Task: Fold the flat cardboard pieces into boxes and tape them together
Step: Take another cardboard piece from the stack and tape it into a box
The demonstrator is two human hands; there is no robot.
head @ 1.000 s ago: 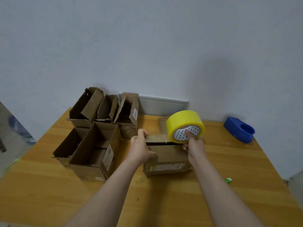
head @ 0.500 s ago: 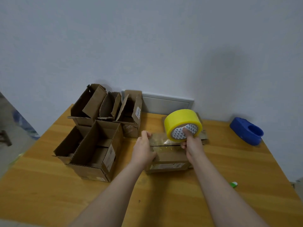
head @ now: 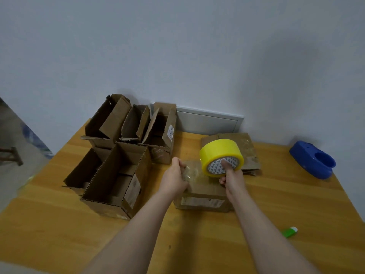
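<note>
While on thumb [head: 225, 162], roll [head: 216, 153] above grip [head: 231, 177]

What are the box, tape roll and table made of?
Box: matte brown corrugated cardboard; the open box beside it shows fluted edges. Tape roll: glossy yellow film, likely plastic, on a printed core. Table: wood or wood-look laminate, satin grain.
</note>
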